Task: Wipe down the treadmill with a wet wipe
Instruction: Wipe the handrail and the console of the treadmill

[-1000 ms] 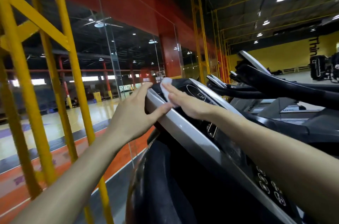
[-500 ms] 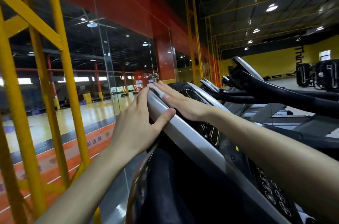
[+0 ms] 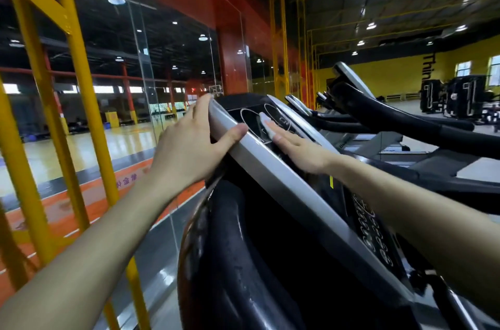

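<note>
Nearest, two bare forearms reach over one treadmill [image 3: 273, 175], seen from its left side. Its button keypad [image 3: 376, 243] lies near, under the right forearm. Farther on, the left hand [image 3: 189, 145] grips the console's silver rim, thumb in front and fingers behind. The right hand [image 3: 300, 148] lies flat, with straight fingers pressing one white wet wipe [image 3: 266, 124] on the dark display. Wiping looks to be under way on the upper console. Which parts are already clean cannot be told, and the keypad and handrails probably remain. Beyond, at least two more treadmill consoles [image 3: 349, 78] stand in a row.
</note>
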Demonstrator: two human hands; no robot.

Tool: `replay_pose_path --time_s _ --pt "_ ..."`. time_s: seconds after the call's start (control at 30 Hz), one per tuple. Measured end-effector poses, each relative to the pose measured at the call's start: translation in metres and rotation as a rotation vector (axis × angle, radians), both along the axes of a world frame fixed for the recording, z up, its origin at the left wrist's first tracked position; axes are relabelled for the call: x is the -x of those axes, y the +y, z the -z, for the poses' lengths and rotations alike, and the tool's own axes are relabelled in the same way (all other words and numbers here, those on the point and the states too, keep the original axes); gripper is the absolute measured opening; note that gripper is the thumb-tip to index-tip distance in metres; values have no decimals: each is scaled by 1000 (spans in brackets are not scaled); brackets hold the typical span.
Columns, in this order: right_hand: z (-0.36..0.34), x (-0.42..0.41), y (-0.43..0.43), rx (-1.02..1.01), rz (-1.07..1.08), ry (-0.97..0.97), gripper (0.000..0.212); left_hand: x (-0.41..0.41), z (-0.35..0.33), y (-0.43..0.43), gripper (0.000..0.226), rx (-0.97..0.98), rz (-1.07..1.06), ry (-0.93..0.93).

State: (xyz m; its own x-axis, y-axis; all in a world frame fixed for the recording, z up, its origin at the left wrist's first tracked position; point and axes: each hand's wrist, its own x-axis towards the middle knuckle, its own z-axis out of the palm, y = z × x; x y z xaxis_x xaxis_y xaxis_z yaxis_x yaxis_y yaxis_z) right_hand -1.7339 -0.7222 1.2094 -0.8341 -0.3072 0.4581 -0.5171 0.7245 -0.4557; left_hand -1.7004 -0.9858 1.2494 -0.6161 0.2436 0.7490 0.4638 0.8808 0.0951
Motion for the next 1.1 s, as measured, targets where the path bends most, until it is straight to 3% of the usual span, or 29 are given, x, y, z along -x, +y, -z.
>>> replay_pose_path --time_s 0.13,0.2,0.3,0.37,0.47,0.53,0.67,0.83,0.93,1.1 --pt "17 -33 4 -30 330 155 41 5 0 -2 109 -31 39 -42" --pt "18 -61 -1 115 415 198 33 7 1 -2 109 -57 92 -83" --pt "17 -109 -20 294 228 363 31 6 5 0 104 -100 160 -111" --pt "29 -127 -31 83 6 438 40 5 11 -1 92 -97 174 -50" --pt "66 -128 -20 -522 -93 512 43 -6 24 -1 65 -25 232 147" --pt "77 -134 -4 -671 -139 539 46 -18 34 -2 50 45 343 204" --pt "66 -154 -5 -475 -146 583 33 -45 57 -12 25 41 579 160" --pt "36 -171 -42 -37 1 634 25 -46 74 -42 16 -137 497 168" --pt "34 -175 -67 -60 -135 563 27 -42 78 -49 22 -159 527 120" --pt "47 -172 -81 -209 -323 280 39 -36 79 -31 30 -74 724 39"
